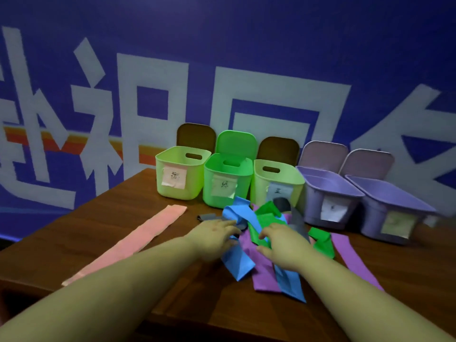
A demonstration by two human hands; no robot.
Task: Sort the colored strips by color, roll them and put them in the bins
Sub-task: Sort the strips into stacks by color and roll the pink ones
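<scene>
A tangled heap of strips lies mid-table: blue strips (237, 262), purple strips (261, 270), green strips (320, 243) and grey strips (296, 218). One pink strip (138, 240) lies flat and apart, to the left. My left hand (214, 233) reaches into the heap's left side, fingers stretched over a blue strip. My right hand (278, 240) sits on the heap with fingers bent down onto green and purple strips; whether it grips one is hidden. Behind stand five labelled bins with raised lids: light green (182, 191), bright green (209, 183), another light green (259, 191), and two purple (313, 206) (370, 223).
The brown table (103, 223) ends at a near edge low in the frame and a left corner near the wall. A small grey piece (206, 216) lies beside the heap. A blue wall with large white characters stands right behind the bins.
</scene>
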